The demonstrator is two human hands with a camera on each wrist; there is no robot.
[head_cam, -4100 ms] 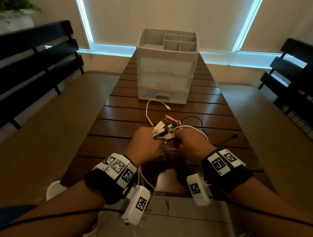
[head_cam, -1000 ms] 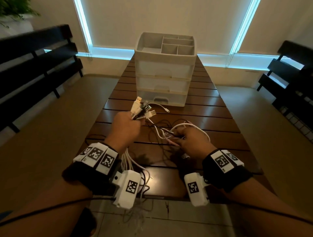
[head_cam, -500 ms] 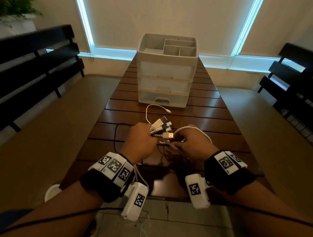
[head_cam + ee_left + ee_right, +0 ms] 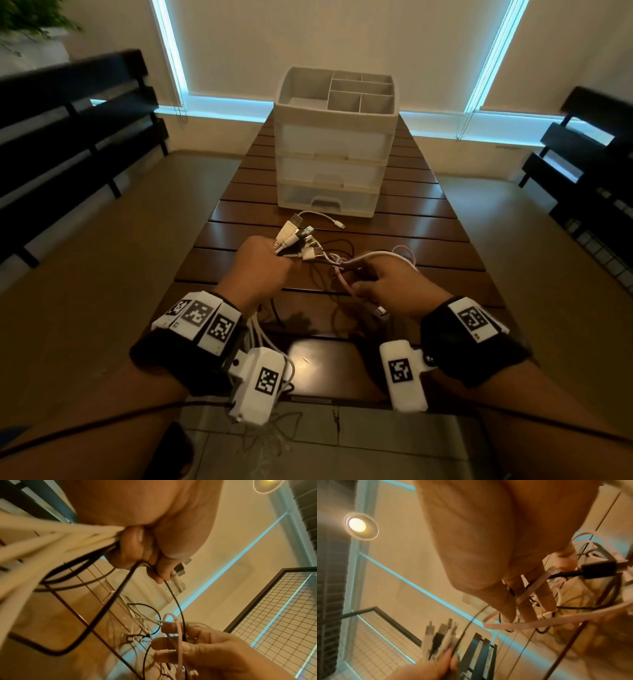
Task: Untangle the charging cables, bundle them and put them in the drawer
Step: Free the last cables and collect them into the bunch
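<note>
On the slatted table (image 4: 428, 219), both hands clutch tangled cables (image 4: 329, 260); white, black, pink.

a slatted dark wooden table (image 4: 428, 219) runs toward 12 o'clock, ending below cream roller blinds (image 4: 342, 41) edged with cyan window light (image 4: 168, 61). black slatted benches stand at 9 o'clock (image 4: 68, 113) and 3 o'clock (image 4: 589, 144). tan floor (image 4: 120, 240); potted plant (image 4: 27, 20) at 10 o'clock; a round ceiling lamp (image 4: 357, 524) glows.
</note>
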